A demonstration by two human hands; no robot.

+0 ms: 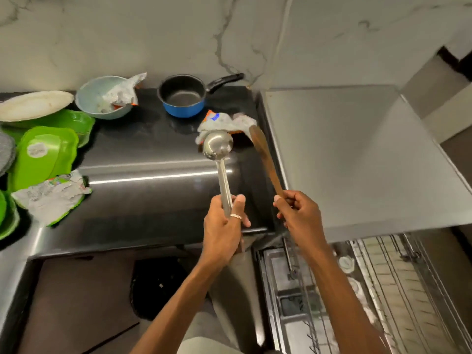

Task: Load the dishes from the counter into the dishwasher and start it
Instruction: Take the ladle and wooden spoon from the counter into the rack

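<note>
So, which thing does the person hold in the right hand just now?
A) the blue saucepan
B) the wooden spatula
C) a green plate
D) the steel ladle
B: the right hand grips the handle end of the wooden spatula, while the steel ladle is held in the left hand.

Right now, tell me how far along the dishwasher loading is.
Done: the dishwasher rack is pulled out, though I can't make out any dishes in it. In hand: the left hand grips a steel ladle and the right hand grips a wooden spatula. Left: the blue saucepan, pale bowl, green trays and white plate sit on the counter. The machine is not yet started.
</note>
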